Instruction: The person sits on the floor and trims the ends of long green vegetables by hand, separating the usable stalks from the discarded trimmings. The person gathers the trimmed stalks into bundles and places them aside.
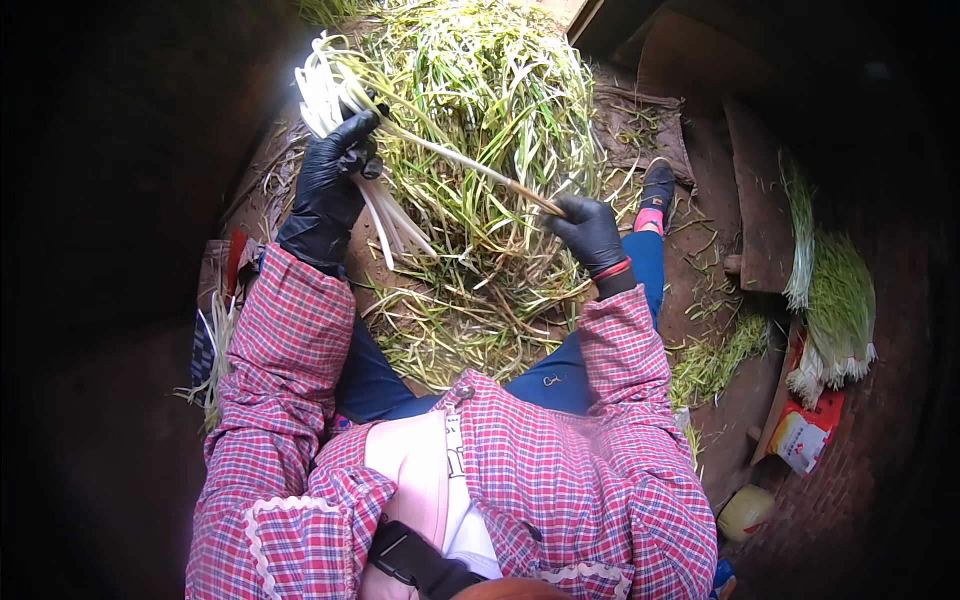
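My left hand [334,180], in a black glove, grips a bunch of long pale stalks [322,82] that look like chives or garlic shoots. Their white ends hang below the fist, and the looped tops stick out above it. My right hand [589,232], also black-gloved, pinches the brown, withered end of one stalk [480,166]. That stalk stretches slantwise from the bunch to my right fingers. Beneath and beyond both hands lies a large heap of green and yellow leaves [510,97] on the ground, between my spread legs.
To the right, tied-looking bundles of green stalks with white root ends [840,307] lie beside a wooden board [761,202]. Near them are a red packet [810,431] and a yellowish round container [746,513]. Loose pale stalks [217,352] lie at my left. Scraps [720,360] litter the dirt floor.
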Motion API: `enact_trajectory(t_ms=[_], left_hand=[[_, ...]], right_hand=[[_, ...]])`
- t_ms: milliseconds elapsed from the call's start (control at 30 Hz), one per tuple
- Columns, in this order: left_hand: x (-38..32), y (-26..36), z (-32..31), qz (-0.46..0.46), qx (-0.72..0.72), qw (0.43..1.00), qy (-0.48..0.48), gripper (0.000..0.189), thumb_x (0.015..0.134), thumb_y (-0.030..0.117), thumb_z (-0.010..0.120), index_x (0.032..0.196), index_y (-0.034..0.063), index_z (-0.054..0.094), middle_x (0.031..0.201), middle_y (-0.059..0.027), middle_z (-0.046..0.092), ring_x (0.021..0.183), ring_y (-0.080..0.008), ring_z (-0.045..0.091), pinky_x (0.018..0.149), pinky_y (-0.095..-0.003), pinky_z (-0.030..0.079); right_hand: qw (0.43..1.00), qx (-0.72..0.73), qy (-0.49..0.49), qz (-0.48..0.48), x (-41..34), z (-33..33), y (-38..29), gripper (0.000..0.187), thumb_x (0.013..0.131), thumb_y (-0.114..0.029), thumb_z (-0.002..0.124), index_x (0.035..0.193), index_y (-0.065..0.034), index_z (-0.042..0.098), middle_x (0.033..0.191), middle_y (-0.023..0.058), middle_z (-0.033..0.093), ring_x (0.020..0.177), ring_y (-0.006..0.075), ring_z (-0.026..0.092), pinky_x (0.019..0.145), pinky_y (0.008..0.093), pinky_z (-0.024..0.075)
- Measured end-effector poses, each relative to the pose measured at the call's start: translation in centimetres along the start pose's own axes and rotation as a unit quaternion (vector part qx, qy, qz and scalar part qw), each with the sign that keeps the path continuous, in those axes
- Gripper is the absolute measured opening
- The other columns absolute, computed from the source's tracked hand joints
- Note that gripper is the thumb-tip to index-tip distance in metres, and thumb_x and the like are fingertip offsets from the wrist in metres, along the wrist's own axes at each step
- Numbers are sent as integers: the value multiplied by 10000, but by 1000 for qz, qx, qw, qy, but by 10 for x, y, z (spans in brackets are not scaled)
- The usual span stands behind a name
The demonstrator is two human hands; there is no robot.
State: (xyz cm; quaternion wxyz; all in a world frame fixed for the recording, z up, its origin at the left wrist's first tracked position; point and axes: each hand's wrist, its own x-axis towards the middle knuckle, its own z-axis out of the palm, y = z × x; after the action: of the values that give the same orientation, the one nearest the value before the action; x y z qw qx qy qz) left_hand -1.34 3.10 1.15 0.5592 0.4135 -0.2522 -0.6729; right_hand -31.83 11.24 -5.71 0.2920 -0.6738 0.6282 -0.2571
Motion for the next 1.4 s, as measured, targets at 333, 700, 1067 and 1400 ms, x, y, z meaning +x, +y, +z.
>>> enact_trajectory(t_ms=[333, 700, 1067, 1400], left_hand=[[0, -2, 2, -40, 3, 999, -9, 116, 830, 90, 589, 913, 9, 590, 575, 53, 481, 407, -24, 388, 416, -182, 346], [9, 13, -6, -22, -127, 988, -88, 294, 898, 123, 509, 1171, 16, 500, 1021, -67, 619, 478, -7, 384, 433, -144, 350], [6, -26, 4, -161, -27, 979, -126, 334, 923, 314, 476, 1108, 47, 551, 769, 43, 571, 464, -14, 401, 431, -169, 339], [6, -6, 7, -103, 53, 991, -61, 280, 895, 218, 530, 1127, 74, 591, 847, -19, 610, 489, -34, 430, 426, -175, 363]], right_hand=[[983, 26, -122, -132, 12, -10, 6, 574, 780, -334, 654, 1263, -89, 464, 1248, 149, 492, 1110, 272, 508, 931, 357, 409], [870, 443, -205, 61, -44, 85, -66, 240, 932, -169, 480, 1078, -2, 569, 746, 2, 581, 639, 67, 540, 601, 219, 464], [862, 495, -108, 24, -32, 72, -93, 347, 889, -168, 555, 1186, 6, 510, 773, -17, 577, 612, 51, 497, 544, 194, 411], [973, 7, -223, -56, -47, 51, -31, 375, 846, -331, 568, 1137, -95, 577, 964, 171, 626, 905, 310, 598, 805, 375, 465]])
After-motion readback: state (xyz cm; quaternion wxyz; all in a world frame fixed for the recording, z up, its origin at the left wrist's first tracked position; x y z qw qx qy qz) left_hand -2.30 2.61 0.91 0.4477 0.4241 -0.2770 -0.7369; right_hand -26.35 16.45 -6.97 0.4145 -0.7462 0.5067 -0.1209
